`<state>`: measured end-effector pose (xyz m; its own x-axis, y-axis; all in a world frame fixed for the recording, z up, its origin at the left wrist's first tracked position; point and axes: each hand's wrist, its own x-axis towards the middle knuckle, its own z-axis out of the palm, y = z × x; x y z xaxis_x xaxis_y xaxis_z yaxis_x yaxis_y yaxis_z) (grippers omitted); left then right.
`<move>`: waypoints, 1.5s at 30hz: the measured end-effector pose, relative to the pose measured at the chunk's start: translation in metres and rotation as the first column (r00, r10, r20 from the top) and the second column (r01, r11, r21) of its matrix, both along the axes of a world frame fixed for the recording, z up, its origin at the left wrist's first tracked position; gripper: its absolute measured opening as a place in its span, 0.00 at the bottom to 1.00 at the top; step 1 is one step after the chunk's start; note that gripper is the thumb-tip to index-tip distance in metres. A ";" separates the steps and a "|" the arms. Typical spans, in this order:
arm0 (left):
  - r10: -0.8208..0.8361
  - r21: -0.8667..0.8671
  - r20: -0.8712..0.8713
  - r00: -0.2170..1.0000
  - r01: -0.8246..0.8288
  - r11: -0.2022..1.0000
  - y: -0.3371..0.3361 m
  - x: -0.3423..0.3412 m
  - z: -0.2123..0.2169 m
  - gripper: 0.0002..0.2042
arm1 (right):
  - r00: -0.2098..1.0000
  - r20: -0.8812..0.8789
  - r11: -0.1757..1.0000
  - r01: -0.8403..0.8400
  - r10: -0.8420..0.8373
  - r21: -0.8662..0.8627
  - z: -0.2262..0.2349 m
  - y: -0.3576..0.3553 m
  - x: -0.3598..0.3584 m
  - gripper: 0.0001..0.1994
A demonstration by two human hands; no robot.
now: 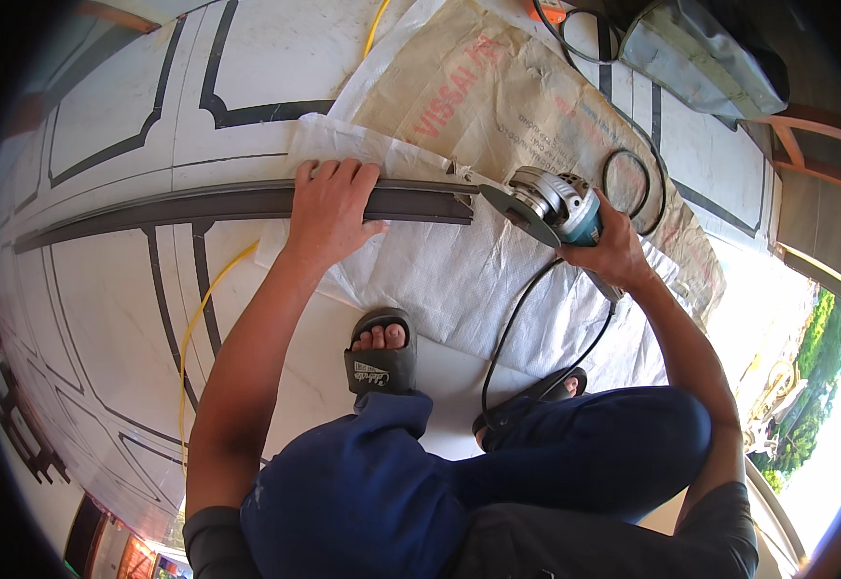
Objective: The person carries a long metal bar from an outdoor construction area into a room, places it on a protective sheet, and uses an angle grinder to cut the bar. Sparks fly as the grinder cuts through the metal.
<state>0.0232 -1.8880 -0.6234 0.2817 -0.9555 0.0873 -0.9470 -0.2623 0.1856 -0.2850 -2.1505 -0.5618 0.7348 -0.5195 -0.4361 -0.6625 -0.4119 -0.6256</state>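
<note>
A long dark metal profile [218, 205] lies across the floor, reaching from the far left to the middle. Over it, close to its right end, my left hand [336, 210] is closed, fingers on the far edge and thumb on the near side. My right hand [615, 249] grips an angle grinder [573, 208] with a teal body and silver head. Its thin cutting disc [519, 214] is tilted and stands just right of the profile's cut end; whether they touch is hard to tell. Under both lies a flattened paper-and-woven sack [411, 275].
A black power cord [498, 359] loops from the grinder near my sandalled feet [382, 349]. More cable [654, 159] coils on the sack's right side. A yellow cord [210, 289] runs over the patterned white floor tiles [102, 318]. At the back right sits a grey bag [695, 60].
</note>
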 end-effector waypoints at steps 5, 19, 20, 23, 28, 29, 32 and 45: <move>0.497 0.004 -0.732 0.466 -0.726 0.687 0.050 -0.035 -0.011 0.30 | 0.998 0.017 0.998 0.062 -0.062 -0.010 -0.003 -0.006 -0.024 0.44; 0.180 0.688 -0.719 -0.672 -0.649 0.324 0.027 -0.019 -0.038 0.39 | 0.971 0.056 0.963 0.221 -0.232 0.152 0.019 -0.006 -0.046 0.44; 0.048 0.627 -0.759 -0.649 -0.710 0.322 0.034 -0.029 -0.037 0.38 | 0.967 0.055 0.959 0.240 -0.250 0.149 0.025 -0.003 -0.045 0.43; -0.445 0.423 -0.654 -0.612 -0.783 0.457 0.051 -0.044 -0.029 0.36 | 0.964 0.047 0.950 0.249 -0.262 0.190 0.026 -0.007 -0.048 0.42; -0.589 0.530 -0.610 -0.530 -0.825 0.194 0.040 -0.056 -0.014 0.33 | 0.958 0.048 0.949 0.271 -0.282 0.161 0.016 -0.003 -0.065 0.41; -0.530 0.528 -0.679 -0.507 -0.840 0.127 0.037 -0.050 -0.023 0.30 | 0.960 0.036 0.948 0.269 -0.279 0.170 0.018 -0.002 -0.063 0.41; -0.374 0.506 -0.796 -0.476 -0.862 0.019 0.046 -0.037 -0.045 0.22 | 0.966 0.031 0.956 0.247 -0.255 0.159 0.022 0.001 -0.060 0.40; -0.359 0.377 -0.875 -0.326 -0.923 -0.080 0.130 -0.039 0.028 0.29 | 0.990 0.132 0.892 -0.021 -0.043 0.452 0.034 0.025 0.006 0.34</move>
<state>-0.0156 -1.7580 -0.5955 0.7721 0.0563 -0.6330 0.5129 0.5330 0.6729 -0.2790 -2.1251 -0.5280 0.7986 -0.2985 -0.5227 -0.5617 -0.0573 -0.8254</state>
